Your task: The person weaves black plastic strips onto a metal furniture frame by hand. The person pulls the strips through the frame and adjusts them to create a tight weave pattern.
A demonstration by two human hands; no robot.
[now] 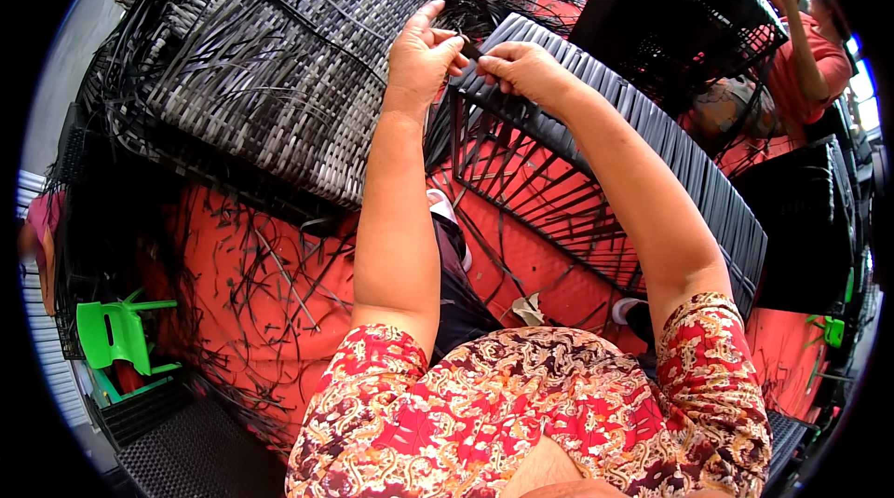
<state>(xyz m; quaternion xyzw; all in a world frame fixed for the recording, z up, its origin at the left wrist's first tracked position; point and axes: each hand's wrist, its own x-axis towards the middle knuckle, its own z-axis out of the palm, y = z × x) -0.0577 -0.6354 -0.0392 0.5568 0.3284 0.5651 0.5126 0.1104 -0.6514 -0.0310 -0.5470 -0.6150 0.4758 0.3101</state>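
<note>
My left hand and my right hand are close together over the near-left corner of a long frame. Between their fingertips runs a short dark strip, pinched at both ends; my left index finger sticks out beyond it. Flat grey-black strips are wrapped side by side over the top of the frame, and other strips cross its open side below. Just left of my left hand lies a large woven panel in mottled grey and black, with many loose strip ends hanging off it.
Cut strips litter the red floor covering. A green plastic chair stands at the left, near a dark woven piece. Another person works beside a black woven piece at the upper right. Someone else is partly visible far left.
</note>
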